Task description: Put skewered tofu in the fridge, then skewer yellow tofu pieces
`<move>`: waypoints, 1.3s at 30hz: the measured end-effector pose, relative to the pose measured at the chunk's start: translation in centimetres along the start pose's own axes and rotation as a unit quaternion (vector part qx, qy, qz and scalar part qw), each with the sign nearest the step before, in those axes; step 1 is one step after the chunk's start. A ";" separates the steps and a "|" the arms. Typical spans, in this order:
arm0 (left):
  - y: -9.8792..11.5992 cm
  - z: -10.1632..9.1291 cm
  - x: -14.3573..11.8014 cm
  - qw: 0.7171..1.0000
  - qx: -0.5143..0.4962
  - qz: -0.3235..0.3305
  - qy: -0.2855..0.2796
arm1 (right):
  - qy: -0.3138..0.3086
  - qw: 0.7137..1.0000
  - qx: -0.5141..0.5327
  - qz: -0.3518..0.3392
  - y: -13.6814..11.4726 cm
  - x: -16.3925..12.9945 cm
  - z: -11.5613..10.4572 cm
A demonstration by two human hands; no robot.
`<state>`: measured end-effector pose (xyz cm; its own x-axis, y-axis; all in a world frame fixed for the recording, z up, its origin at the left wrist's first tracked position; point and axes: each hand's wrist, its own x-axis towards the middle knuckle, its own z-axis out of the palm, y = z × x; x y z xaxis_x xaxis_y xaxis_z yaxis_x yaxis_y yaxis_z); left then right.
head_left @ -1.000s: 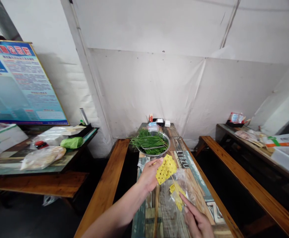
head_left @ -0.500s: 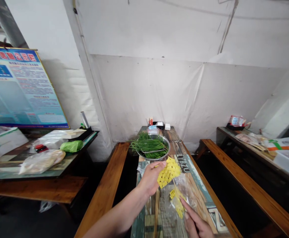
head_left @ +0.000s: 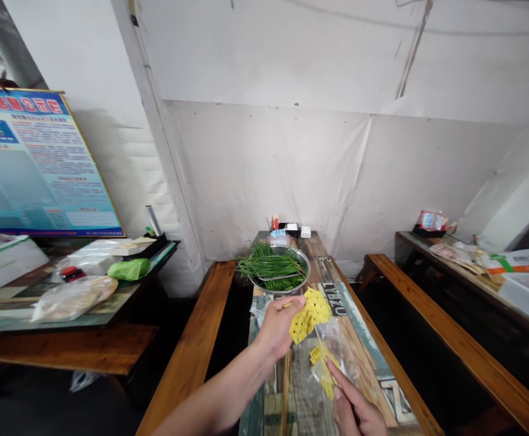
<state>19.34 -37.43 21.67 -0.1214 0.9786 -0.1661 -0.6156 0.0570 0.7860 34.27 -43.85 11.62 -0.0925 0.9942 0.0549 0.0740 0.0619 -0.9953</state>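
Note:
My left hand pinches a yellow, floppy food sheet with rows of small holes above the middle of the table. Lower right, my right hand is closed on a thin wooden skewer. The skewer's upper end reaches the sheet's lower edge; whether its tip is inside the sheet I cannot tell. Beneath them, a clear plastic bag lies on the table with more yellow pieces in it. Several loose skewers lie to the left of the bag.
Farther back, a metal basin holds green chives. Boxes and packets stand against the wall. Wooden benches flank the patterned table. Side tables carry bagged food and white foam boxes.
The right hand has shifted very slightly left and up along with the skewer. The left hand and yellow sheet stay nearly in place. The view has moved a little.

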 end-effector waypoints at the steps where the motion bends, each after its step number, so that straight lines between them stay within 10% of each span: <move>1: -0.1 0.0 0.0 1.000 0.003 -0.002 0.001 | -0.003 1.000 0.003 0.001 0.0 0.1 0.0; 28: 0.7 -0.6 0.1 0.999 0.038 -0.005 0.014 | -0.093 0.994 -0.005 -0.050 -1.4 0.9 -0.9; 39: -1.5 -1.2 1.2 0.971 -0.081 -0.164 -0.153 | -0.042 0.999 0.023 -0.018 -1.4 5.0 -1.2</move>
<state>19.17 -36.61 19.61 0.3245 0.9273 -0.1867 -0.6996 0.3681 0.6125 34.84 -38.81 13.35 -0.1783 0.9802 0.0865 0.0240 0.0922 -0.9955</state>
